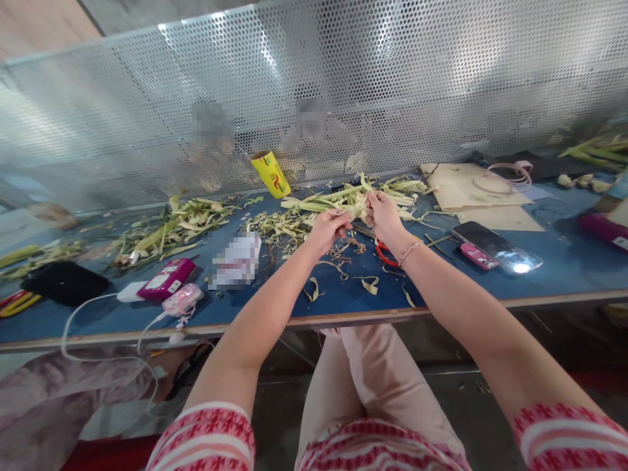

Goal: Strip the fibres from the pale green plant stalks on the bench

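Note:
My left hand (331, 231) pinches a pale, leafy plant piece (360, 208) from the left, its fingers pressed together. Closed on the same piece from the right is my right hand (383, 216). The exact kind of plant is unclear. Long pale-green stalks (333, 197) lie right behind the hands. Below and to the left of them spreads a heap of yellowish peelings (277, 229). A red scissors handle (386, 254) shows on the table beside my right wrist; its blades are mostly hidden. Loose curled scraps (370, 285) lie nearer the table edge.
A perforated metal screen (392, 85) stands behind the blue table (554, 255). A yellow tube (271, 174) leans at the back. Phones (495, 247) and cardboard (471, 186) lie right; another stalk pile (167, 229), a purple pack (167, 279) and a white cable (73, 320) left. A neighbour's leg (73, 399) shows at left.

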Demonstrator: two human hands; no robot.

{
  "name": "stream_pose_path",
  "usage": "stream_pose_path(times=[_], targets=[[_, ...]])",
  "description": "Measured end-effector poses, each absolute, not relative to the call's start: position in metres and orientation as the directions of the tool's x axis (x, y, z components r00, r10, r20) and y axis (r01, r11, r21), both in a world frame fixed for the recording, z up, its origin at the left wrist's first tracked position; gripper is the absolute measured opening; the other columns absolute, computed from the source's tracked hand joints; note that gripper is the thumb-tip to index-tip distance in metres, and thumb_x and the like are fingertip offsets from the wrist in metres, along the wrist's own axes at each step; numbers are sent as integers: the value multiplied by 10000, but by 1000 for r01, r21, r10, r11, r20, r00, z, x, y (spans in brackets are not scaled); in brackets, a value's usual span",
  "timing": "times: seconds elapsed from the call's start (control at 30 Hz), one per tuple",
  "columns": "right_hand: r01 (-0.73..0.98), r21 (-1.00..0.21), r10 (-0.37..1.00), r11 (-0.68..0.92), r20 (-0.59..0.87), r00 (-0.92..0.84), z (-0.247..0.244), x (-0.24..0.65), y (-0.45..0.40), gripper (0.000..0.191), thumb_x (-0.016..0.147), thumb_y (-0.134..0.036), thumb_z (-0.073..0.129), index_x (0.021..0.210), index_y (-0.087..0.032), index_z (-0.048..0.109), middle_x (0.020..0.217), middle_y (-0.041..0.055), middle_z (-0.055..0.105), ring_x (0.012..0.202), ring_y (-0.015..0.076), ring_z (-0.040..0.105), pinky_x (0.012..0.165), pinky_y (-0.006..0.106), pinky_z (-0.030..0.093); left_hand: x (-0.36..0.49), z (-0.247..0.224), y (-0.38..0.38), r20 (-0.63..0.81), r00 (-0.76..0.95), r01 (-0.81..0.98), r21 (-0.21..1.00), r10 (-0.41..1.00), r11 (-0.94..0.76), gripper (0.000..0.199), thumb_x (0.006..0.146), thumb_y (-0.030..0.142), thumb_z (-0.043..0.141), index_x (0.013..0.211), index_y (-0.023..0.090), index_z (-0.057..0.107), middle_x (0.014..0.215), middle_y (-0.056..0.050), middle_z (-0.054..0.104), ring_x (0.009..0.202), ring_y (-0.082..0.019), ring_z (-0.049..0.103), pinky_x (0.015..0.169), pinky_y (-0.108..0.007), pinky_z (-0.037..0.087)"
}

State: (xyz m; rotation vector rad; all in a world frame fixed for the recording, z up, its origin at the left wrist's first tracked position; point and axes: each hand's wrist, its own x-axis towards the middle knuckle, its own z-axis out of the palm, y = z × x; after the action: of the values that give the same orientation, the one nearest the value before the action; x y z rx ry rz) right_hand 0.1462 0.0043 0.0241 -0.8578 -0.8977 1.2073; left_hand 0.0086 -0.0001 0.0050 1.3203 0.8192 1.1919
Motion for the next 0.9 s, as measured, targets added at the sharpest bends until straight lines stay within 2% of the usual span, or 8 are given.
stream_pose_path(times=[0.17,0.33,0.43,0.57,0.67,0.8,0.9], targets=[[-391,-906,985,163,127,116,25,148,5,252,945,-235,450,706,-202,378,600,-77,376,404,26,186,378,167,188,6,6,0,113,281,-128,989,953,-80,343,626,360,787,601,152,515,505,27,551,388,-33,397,400,-196,333],[-390,-909,989,150,130,77,26,147,1,250,961,-226,415,714,-199,386,612,-78,370,403,21,199,378,163,189,7,6,-2,69,302,-177,984,951,-15,258,668,322,763,718,143,586,615,-7,617,558,-95,569,567,-238,464],[-398,-904,987,156,133,85,26,145,0,244,971,-210,385,728,-197,394,608,-78,380,396,20,204,369,162,184,9,4,-1,104,294,-241,970,950,-32,255,727,366,717,717,141,598,676,-21,633,623,-102,590,642,-254,485],[-397,-901,985,174,152,86,25,143,0,228,957,-244,439,738,-205,388,610,-82,382,394,19,207,368,164,184,10,3,1,180,200,-331,938,963,-106,211,733,333,723,738,154,610,714,-10,636,644,-84,585,663,-237,476],[-384,-908,986,165,140,93,24,141,1,215,944,-253,461,744,-207,398,603,-87,379,394,20,209,368,164,188,8,6,0,212,199,-350,927,957,-133,196,751,347,706,805,170,643,769,-23,660,672,-92,598,667,-247,480],[-387,-910,988,153,127,92,22,139,1,205,948,-240,440,747,-200,423,607,-82,375,399,20,220,370,168,187,9,10,-5,240,232,-379,915,942,-140,210,700,263,746,870,181,654,824,-14,662,696,-84,595,681,-237,486],[-374,-910,983,176,147,107,20,137,1,226,935,-285,477,733,-204,417,615,-78,374,399,19,242,374,175,199,16,8,-6,231,171,-365,918,958,-157,228,672,207,759,852,170,624,746,24,604,648,-62,556,655,-214,476]])
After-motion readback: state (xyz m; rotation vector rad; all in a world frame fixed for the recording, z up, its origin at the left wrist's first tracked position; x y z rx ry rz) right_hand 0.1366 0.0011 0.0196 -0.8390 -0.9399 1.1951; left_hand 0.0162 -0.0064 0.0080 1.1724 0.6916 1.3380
